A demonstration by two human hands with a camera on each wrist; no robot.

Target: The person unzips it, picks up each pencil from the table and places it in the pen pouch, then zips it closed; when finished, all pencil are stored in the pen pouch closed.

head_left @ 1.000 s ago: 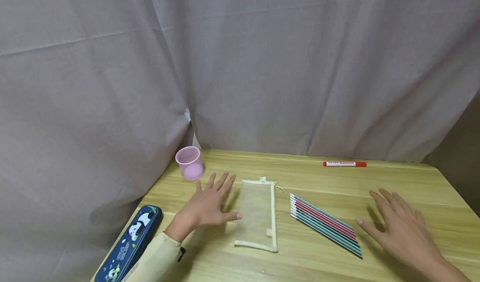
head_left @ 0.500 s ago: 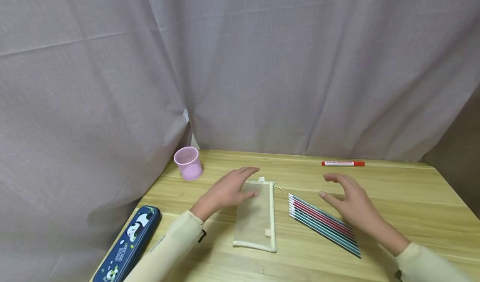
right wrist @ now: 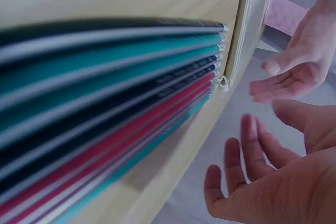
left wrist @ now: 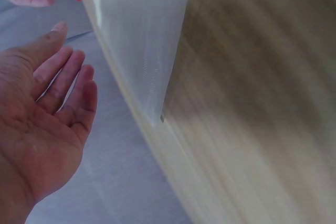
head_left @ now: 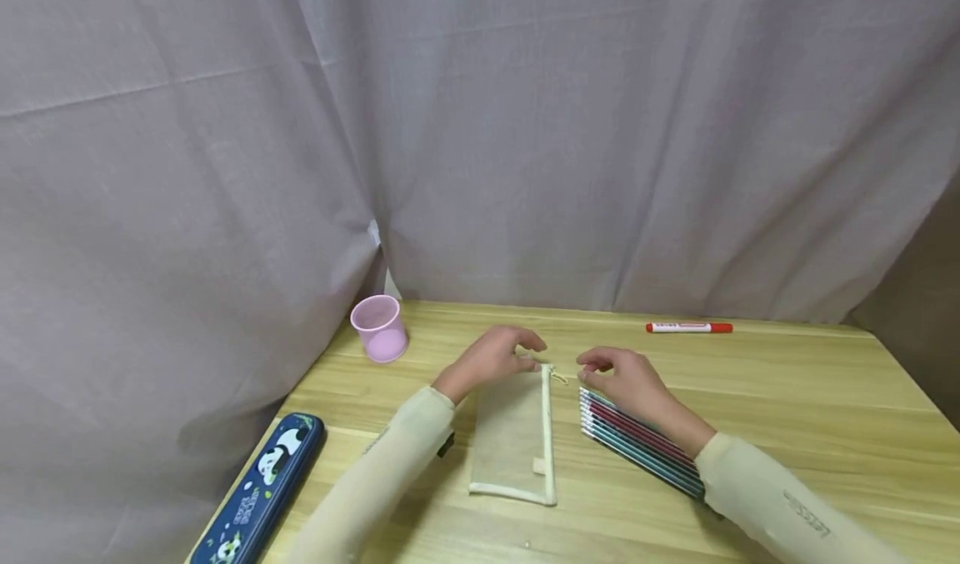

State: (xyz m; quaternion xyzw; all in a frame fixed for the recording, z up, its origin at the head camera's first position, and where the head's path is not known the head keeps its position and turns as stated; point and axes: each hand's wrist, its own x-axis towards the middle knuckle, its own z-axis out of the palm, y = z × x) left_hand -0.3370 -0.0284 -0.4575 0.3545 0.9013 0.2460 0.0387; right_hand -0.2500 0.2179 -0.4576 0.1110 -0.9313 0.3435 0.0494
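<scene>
A pale mesh zipper pouch (head_left: 510, 431) lies flat on the table, its zipper edge on the right with a small loop pull (head_left: 558, 376) at the far corner. My left hand (head_left: 498, 354) hovers over the pouch's far end, fingers loosely bent and holding nothing. To the right of the pouch, a row of pencils (head_left: 630, 443) in teal, dark and red lies side by side. My right hand (head_left: 626, 379) is above their eraser ends, thumb and fingers curved and apart, with nothing between them. In the right wrist view the pencils (right wrist: 131, 93) run beside the empty right hand (right wrist: 273, 171).
A pink cup (head_left: 380, 328) stands at the back left. A navy pencil case (head_left: 258, 489) with pandas lies along the left edge. Near the back right lies a red and white marker (head_left: 688, 327). Grey curtains (head_left: 495, 131) hang behind the table.
Both hands have moved inward toward the pouch's zipper-pull corner, the left hand rightward and the right hand leftward. Their spread fingers have become loosely curved. The things on the table stay put.
</scene>
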